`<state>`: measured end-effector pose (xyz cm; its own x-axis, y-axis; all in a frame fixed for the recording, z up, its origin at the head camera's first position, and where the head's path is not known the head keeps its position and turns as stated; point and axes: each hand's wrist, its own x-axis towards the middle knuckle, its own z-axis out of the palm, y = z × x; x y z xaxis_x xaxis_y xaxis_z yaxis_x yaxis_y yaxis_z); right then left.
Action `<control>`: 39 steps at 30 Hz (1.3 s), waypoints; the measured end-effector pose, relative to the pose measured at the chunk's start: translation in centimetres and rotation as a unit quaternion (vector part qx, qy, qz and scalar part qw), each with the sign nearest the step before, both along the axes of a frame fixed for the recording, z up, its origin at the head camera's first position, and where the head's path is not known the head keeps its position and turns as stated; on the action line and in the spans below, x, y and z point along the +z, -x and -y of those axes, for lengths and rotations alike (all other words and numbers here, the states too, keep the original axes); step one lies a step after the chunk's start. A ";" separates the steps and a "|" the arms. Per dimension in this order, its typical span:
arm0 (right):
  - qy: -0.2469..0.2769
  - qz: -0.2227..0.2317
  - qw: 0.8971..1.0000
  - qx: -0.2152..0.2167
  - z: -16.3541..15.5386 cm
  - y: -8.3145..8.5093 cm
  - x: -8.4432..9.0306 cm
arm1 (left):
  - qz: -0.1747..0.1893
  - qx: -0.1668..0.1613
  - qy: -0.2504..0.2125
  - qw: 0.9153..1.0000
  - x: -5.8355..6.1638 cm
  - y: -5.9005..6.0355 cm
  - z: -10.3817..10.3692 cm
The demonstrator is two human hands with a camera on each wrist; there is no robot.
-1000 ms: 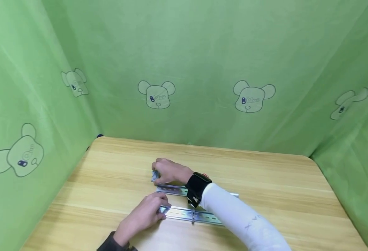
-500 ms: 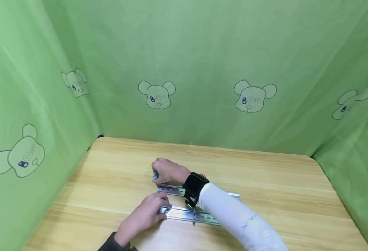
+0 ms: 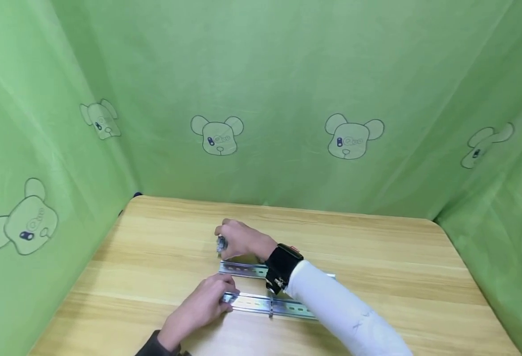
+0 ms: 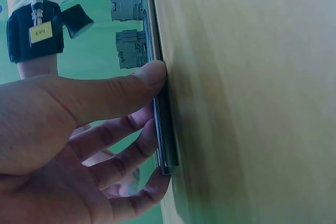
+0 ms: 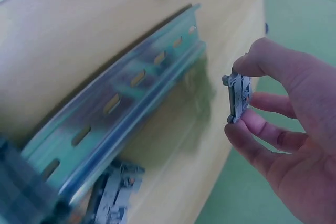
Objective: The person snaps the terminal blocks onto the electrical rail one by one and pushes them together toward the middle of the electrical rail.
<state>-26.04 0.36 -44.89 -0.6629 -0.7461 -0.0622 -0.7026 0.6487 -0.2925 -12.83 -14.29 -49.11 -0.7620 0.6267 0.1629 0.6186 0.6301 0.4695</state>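
The left hand [image 3: 203, 304] pinched the end of the near DIN rail [image 3: 269, 306] flat on the bench [image 3: 376, 267]. The right hand [image 3: 240, 241] held a grey terminal block [image 5: 239, 97] in a fingertip grip beyond the far DIN rail [image 5: 126, 103]. Seating looked next, calling for alignment with that rail's lip.

Two slotted metal rails lie on the table [image 3: 376, 257]: the near rail [image 3: 265, 305] and the far rail [image 3: 243, 268]. Two hands are in view, the left hand [image 3: 200, 306] and the right hand [image 3: 240, 240]. One small grey clip block [image 5: 239, 97] sits in the right hand's fingers [image 5: 262, 129]. Two grey blocks [image 4: 127, 19] sit on the near rail in the left wrist view. More grey blocks [image 5: 115, 192] lie beside the far rail; their number cannot be told. Five bear faces [image 3: 353, 136] are printed on the green cloth.
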 end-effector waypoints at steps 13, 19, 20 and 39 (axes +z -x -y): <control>0.108 0.012 0.994 0.001 -5.5 -2.7 2.1 | 0.003 0.005 -0.008 1.000 0.1 0.0 0.0; 0.170 0.015 0.985 -0.017 -9.0 -4.6 2.4 | 0.006 0.001 0.001 1.000 0.2 0.0 -0.3; 0.177 0.015 0.984 -0.020 -9.6 -5.0 2.4 | 0.006 0.001 0.003 1.000 0.2 0.0 -0.3; 0.264 0.012 0.961 -0.080 -19.6 -11.9 2.3 | 0.023 0.013 0.004 1.000 0.7 -0.5 -0.6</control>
